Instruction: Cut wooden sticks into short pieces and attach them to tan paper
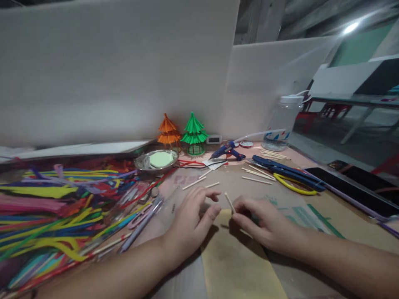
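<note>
My right hand point(260, 220) pinches a short wooden stick point(230, 202) between thumb and fingertips, the stick tilted up to the left. Facing it across a small gap, my left hand point(195, 216) has its thumb and fingers apart with nothing between them. Both are over a sheet of yellow paper point(238, 265). Just beyond the hands lie loose sticks point(195, 183), with others point(257, 180) farther right.
Colourful strips point(52, 211) cover the left side. Behind are a metal dish point(140, 162), an orange paper tree point(168, 131), a green one point(193, 132), and a blue glue gun point(229, 150). A blue cutter point(286, 171), a dark phone point(346, 189) and a clear jar point(280, 124) stand right.
</note>
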